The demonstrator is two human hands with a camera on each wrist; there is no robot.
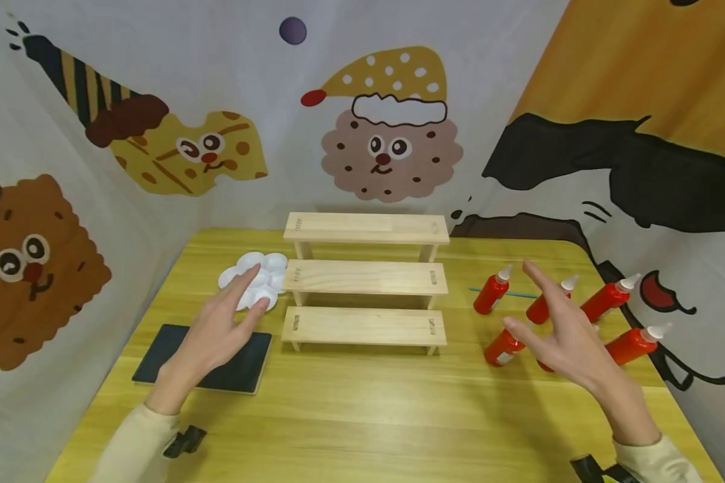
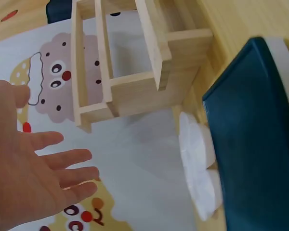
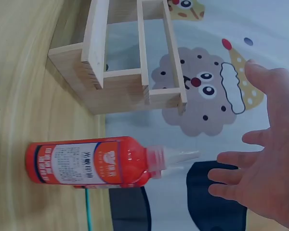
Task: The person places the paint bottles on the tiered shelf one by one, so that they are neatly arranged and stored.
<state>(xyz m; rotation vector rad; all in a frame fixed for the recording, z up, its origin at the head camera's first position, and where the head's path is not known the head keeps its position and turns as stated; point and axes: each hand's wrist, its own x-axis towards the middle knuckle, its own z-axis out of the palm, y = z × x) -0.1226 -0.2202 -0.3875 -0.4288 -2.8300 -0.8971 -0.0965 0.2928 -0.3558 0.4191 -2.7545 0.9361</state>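
My left hand (image 1: 213, 335), fingers extended and holding nothing, hovers over a dark rectangular board (image 1: 235, 359) and beside a white flower-shaped palette (image 1: 260, 280). Its spread fingers and palm also show in the left wrist view. On the right, my right hand (image 1: 570, 342) hangs in the air above several red bottles with pale nozzles, among them a red bottle (image 1: 491, 294); its fingers are spread and nothing is in them. It partly hides some bottles in the head view. In the right wrist view a labelled red bottle (image 3: 91, 162) stands apart from that hand.
A three-step wooden shelf (image 1: 365, 278) stands at the middle back of the yellow wooden table (image 1: 362, 416). A thin teal stick (image 1: 522, 294) lies among the bottles. Behind the table hangs a white cloth (image 1: 290, 87) with cartoon prints.
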